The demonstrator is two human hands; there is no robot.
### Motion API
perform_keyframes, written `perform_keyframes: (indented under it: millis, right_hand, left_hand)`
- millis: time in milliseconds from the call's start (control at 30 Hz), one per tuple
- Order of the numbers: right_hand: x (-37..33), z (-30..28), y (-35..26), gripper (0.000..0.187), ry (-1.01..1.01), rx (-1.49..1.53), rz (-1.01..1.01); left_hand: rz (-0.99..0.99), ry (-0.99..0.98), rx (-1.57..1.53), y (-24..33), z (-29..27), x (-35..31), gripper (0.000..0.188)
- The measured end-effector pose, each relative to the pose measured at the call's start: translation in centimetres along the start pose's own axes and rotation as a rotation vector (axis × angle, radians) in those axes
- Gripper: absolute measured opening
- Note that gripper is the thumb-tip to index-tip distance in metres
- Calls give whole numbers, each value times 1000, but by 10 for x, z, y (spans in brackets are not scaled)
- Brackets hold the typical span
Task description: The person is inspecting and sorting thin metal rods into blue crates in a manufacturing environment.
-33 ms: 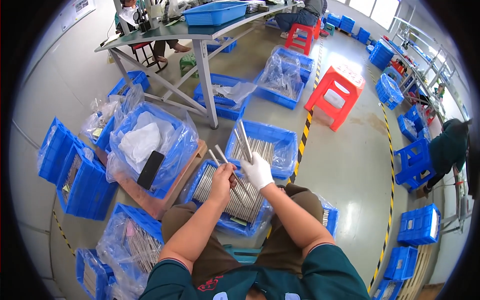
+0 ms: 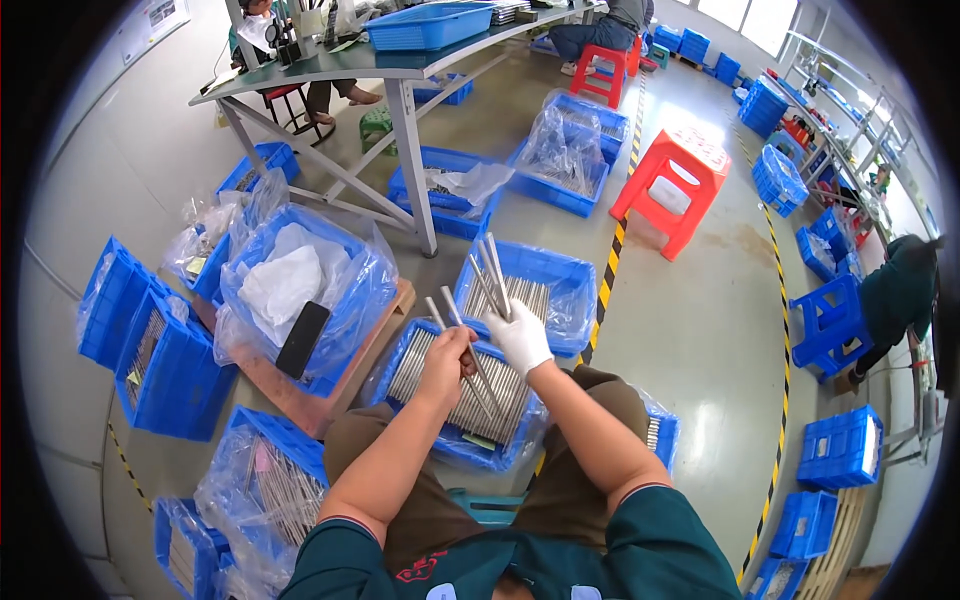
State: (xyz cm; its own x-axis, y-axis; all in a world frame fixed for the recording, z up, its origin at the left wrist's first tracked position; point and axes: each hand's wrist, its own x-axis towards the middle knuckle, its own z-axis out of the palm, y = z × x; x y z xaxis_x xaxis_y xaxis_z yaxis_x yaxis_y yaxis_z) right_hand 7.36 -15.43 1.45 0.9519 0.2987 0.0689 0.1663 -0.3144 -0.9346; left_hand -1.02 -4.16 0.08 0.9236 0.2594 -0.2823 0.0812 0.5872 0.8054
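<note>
My bare left hand (image 2: pixel 447 365) is closed around a couple of long silvery metal rods (image 2: pixel 452 307), their upper ends spread in a narrow V. On my right hand (image 2: pixel 521 338) is a white glove, and its fingers grip several similar rods (image 2: pixel 494 268) that point up and away from me. Both hands are close together above a blue crate (image 2: pixel 492 458) lined with clear plastic. Inside it, many metal rods (image 2: pixel 430 372) lie side by side in a row. Just beyond, a second lined blue crate (image 2: pixel 572 290) holds more rods, partly hidden by my right hand.
To the left, a black phone (image 2: pixel 302 340) rests on a bagged blue crate (image 2: pixel 345 235) on a pallet. More rods fill a crate (image 2: pixel 285 490) at lower left. A workbench (image 2: pixel 410 72) stands ahead; a red stool (image 2: pixel 680 185) is right of it, across the striped floor tape (image 2: pixel 604 300).
The rods in my left hand have shifted a little to the right. My gloved right hand has moved slightly right, its rods now more upright and bunched differently.
</note>
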Motion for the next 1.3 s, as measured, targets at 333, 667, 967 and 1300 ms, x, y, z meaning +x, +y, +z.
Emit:
perform_keyframes:
  millis: [333, 667, 967, 1300]
  right_hand:
    - [-14, -23, -26, 21, -191, 461, 334]
    - [12, -32, -13, 18, 81, 607, 268]
    - [9, -27, -16, 19, 28, 700, 353]
    - [9, -27, -21, 18, 54, 742, 314]
  left_hand:
    - [-390, -350, -130, -7, 2, -16, 28]
    - [-471, -431, -119, 5, 13, -18, 26]
    - [-459, -442, -103, 7, 18, -25, 27]
    - [-496, -507, -125, 15, 20, -31, 29]
